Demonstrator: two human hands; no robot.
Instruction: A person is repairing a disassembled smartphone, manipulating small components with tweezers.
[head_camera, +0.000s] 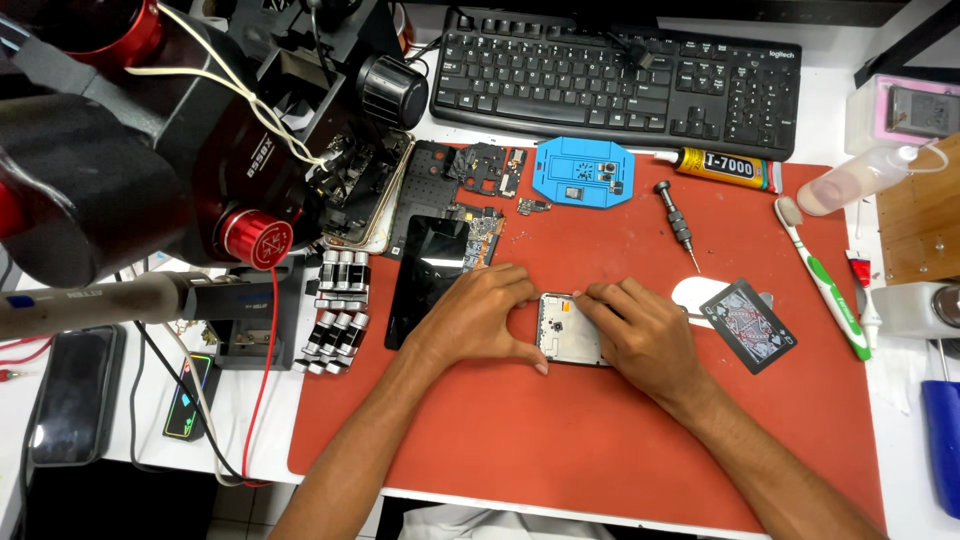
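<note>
Both hands, left hand (478, 315) and right hand (640, 335), curl closed around an opened phone (565, 330) on the red mat (560, 440); keyboard (620, 75) behind.

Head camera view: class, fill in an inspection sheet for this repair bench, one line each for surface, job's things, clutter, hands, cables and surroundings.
Surface: red rubber work mat on a white table.
Job's things: small opened phone frame with exposed parts, lying flat on the mat.
Clutter: black glass screen panel, blue plastic repair jig, grey metal screwdriver, playing card, green-and-white toothbrush, yellow glue tube.
Hands: left hand steadies the frame's left edge; right hand rests on its right side, fingertips on the top edge.
Cables: red wire and black leads hang over the left table edge.
Surroundings: black keyboard, black microscope with red rings.
</note>
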